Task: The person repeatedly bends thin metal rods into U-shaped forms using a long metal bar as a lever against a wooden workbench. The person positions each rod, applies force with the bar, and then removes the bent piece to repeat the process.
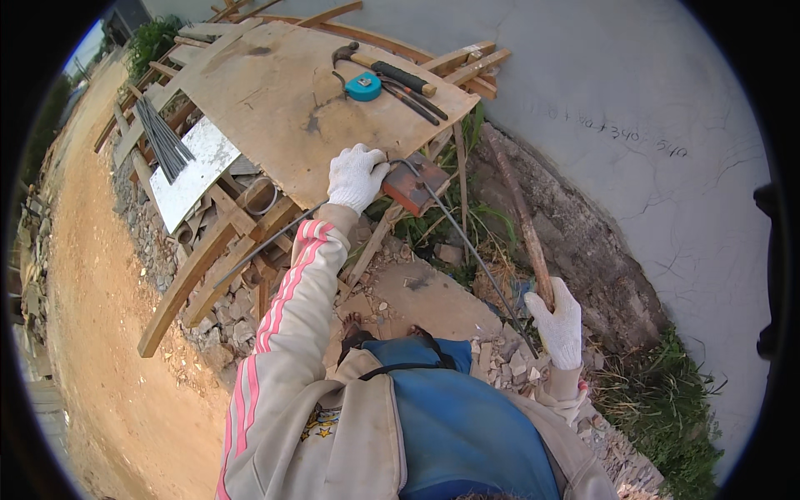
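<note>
My left hand (357, 177), in a white glove, is closed on a dark steel rod (275, 237) at the near edge of the plywood board (275, 92). The rod passes beneath that hand and bends sharply at a rusty reddish-brown block (417, 185); its other stretch slants down to the right. Gloved too, my right hand (557, 321) grips the low end of a long rusty pipe or bar (518, 208), which slopes up and away toward the wall. Whether the pipe touches anything at its far end is unclear. Farther back on the board lie a claw hammer (392, 71), a teal tape measure (364, 87) and pincers (412, 98).
Several cut rods (162, 137) rest on a white panel (196, 171) to the left. Timber beams (196, 287) jut out over rubble. A grey wall (667, 100) with a rough stone base (583, 250) stands at the right; grass (658, 400) grows below it.
</note>
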Tool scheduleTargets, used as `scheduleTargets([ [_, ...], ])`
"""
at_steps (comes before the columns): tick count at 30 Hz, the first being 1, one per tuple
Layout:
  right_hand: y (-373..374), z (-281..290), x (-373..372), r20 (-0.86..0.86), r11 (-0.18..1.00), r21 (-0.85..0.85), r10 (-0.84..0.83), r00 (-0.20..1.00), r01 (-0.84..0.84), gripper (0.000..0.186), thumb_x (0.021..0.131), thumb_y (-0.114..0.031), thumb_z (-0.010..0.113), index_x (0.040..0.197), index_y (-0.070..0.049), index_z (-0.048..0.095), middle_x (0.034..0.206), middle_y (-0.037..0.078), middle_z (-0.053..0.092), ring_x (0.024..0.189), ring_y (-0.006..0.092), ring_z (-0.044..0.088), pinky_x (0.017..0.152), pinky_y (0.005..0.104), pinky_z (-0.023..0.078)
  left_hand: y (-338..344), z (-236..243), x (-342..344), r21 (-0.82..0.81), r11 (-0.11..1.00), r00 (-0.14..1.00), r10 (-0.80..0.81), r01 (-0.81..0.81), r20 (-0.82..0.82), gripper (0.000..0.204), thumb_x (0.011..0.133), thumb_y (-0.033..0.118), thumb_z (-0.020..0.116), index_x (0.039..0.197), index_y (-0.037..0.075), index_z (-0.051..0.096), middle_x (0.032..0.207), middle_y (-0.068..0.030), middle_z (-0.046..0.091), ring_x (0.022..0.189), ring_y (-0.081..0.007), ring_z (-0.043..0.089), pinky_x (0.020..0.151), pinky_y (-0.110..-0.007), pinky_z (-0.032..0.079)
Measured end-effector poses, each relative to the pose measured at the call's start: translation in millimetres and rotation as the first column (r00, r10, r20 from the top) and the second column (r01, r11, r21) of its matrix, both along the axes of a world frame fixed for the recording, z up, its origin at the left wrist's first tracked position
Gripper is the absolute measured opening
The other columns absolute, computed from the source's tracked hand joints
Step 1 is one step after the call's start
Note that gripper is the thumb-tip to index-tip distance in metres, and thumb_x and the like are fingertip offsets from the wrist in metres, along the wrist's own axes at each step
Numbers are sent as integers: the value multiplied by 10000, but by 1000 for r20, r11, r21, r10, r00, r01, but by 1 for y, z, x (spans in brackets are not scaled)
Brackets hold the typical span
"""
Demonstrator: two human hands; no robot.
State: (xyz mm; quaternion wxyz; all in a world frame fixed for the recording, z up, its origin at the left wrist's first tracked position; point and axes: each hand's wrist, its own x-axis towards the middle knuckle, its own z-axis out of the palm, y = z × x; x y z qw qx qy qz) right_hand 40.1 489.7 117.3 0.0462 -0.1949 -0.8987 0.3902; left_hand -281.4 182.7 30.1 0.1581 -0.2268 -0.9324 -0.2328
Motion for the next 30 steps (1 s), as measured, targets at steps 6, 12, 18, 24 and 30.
scheduleTargets([
  [6,53,2,-17,2,975,84,208,978,-207,265,1006,-207,722,1175,-11,662,743,98,564,692,143,533,664,330,485,-1,-4,0,-27,999,998,-20,18,-67,180,944,322,703,1020,177,776,1027,-113,693,1023,-359,669,877,-500,521],
  [12,92,-26,-72,215,836,391,324,921,-385,421,971,-479,741,1012,-67,666,767,223,625,717,444,620,645,441,497,-1,-1,5,5,1000,999,-14,14,-43,191,959,316,691,1050,172,778,1052,-110,693,1057,-354,655,928,-485,520],
  [18,123,-18,-135,229,724,492,428,874,-484,478,952,-546,718,921,-71,669,736,228,630,758,461,653,653,508,487,-1,-3,4,25,1000,998,-9,10,-61,183,961,306,694,1022,154,777,1045,-101,691,1039,-353,649,922,-473,523],
  [24,147,-16,-196,252,604,531,558,791,-594,462,922,-537,737,878,-82,670,738,211,632,742,448,652,646,497,492,-2,-1,3,0,1000,999,-17,17,-49,178,958,301,704,1019,153,782,1031,-99,692,1023,-354,648,912,-469,522],
  [30,156,-19,-225,252,565,541,597,761,-623,483,902,-550,744,836,-79,657,718,200,629,719,442,644,633,491,485,-2,2,2,-21,999,999,-27,27,-17,178,948,301,717,1023,152,780,1028,-106,690,1016,-357,650,903,-475,521],
])
